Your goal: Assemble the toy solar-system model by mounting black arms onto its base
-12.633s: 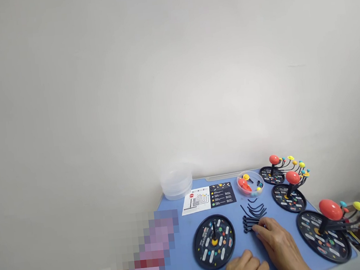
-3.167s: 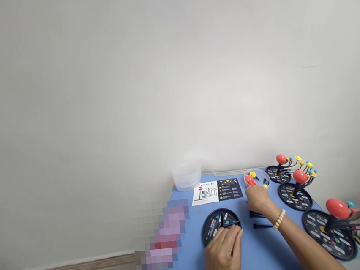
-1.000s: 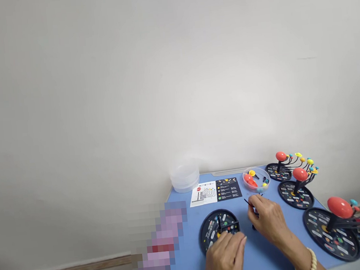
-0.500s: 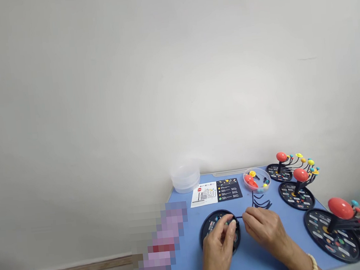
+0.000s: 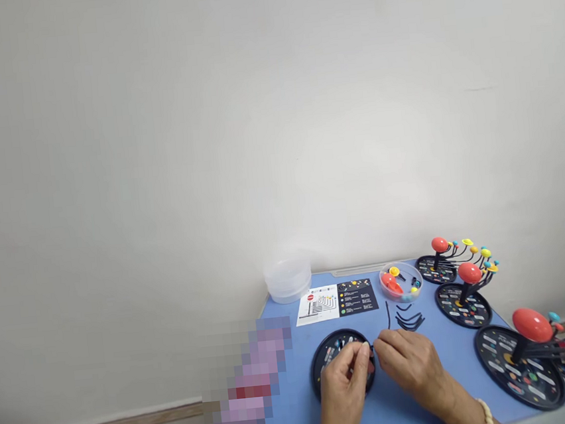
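Note:
My left hand (image 5: 346, 380) is pinched shut over the round black base (image 5: 324, 356), which is printed with coloured planets and labels. Its fingertips grip a small dark part, mostly covered by thumb and forefinger. My right hand (image 5: 411, 365) is closed just to the right, its fingertips almost touching the left ones. Between the two hands shows a short dark bit of a thin black rod, held by the right fingers; its remainder is hidden. Just beyond the right hand lie several bent black rods (image 5: 411, 321) and one straighter rod (image 5: 388, 316).
A clear tub (image 5: 397, 299) holds red half-shells and small coloured pieces. Left of it lies a printed instruction sheet (image 5: 318, 307), with stacked clear containers (image 5: 289, 286) behind. Three assembled solar system models (image 5: 465, 314) line the right side. The wall rises behind the blue table (image 5: 290, 398).
My right hand has moved left toward my left hand, and the length of black rod showing between them has shortened. The view has shifted slightly.

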A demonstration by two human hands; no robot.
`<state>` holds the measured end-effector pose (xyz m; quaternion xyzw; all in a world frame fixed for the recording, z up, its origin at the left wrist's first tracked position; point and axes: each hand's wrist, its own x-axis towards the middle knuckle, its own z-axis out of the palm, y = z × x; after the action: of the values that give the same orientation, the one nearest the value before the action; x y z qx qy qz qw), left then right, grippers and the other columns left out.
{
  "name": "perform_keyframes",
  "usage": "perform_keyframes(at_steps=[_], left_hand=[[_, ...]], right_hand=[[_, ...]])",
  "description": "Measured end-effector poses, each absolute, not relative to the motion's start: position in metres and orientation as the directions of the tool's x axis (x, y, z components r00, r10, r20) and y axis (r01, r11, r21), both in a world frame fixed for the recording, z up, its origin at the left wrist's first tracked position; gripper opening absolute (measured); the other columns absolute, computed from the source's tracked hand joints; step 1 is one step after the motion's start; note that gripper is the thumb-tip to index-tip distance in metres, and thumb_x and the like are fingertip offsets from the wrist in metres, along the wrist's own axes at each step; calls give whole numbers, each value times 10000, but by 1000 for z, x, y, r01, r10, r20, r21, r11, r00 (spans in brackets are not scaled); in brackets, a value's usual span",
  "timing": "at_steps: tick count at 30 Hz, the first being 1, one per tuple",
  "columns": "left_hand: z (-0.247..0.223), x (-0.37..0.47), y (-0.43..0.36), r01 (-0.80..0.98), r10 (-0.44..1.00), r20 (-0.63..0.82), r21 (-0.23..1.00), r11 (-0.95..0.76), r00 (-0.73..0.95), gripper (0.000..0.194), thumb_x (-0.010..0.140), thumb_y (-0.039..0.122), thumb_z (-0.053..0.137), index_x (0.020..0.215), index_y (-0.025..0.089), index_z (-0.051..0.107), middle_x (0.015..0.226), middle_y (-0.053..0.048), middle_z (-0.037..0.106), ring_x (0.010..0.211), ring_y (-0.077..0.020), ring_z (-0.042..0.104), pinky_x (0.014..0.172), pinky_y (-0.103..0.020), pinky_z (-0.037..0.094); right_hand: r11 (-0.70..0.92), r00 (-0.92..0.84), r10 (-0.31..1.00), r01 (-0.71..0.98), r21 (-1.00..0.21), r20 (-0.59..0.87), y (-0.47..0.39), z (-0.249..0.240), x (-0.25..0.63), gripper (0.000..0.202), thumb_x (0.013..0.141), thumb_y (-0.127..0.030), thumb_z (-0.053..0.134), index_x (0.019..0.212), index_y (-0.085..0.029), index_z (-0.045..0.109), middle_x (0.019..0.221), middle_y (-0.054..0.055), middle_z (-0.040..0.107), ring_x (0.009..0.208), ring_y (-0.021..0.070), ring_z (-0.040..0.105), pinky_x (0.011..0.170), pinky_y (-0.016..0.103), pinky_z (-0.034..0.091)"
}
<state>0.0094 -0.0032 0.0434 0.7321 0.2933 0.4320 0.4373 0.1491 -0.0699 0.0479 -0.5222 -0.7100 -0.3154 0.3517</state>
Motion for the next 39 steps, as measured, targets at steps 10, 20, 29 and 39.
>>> perform_keyframes(at_steps=[10,20,29,39], left_hand=[[47,8,-5,-19,847,305,944,-330,435,503,850,636,516,707,178,667,550,2,572,456,-107,482,372,-176,358],[38,12,-1,65,803,400,878,-473,442,492,910,560,451,661,191,661,524,4,589,451,-113,516,458,-197,435],[20,0,1,350,731,562,644,-680,387,205,900,322,508,881,241,695,586,23,686,473,-150,628,461,-225,489],[26,9,-3,582,473,640,50,-812,606,272,863,26,448,925,192,654,805,-28,698,578,-162,677,479,-235,462]], right_hand=[[86,403,914,-74,-994,49,-63,52,161,474,553,-474,858,850,-180,635,661,3,657,585,162,615,503,254,478],[81,409,912,-264,-961,-35,-62,56,158,445,549,-488,863,762,-165,642,619,-7,644,593,140,628,538,234,480],[-74,508,859,-3,-997,-66,-59,41,165,206,616,-348,679,643,-195,543,424,-71,528,382,115,525,356,201,371],[-74,536,841,-32,-997,-79,-56,39,164,195,589,-316,620,710,-203,518,460,-102,528,386,128,578,354,201,417]])
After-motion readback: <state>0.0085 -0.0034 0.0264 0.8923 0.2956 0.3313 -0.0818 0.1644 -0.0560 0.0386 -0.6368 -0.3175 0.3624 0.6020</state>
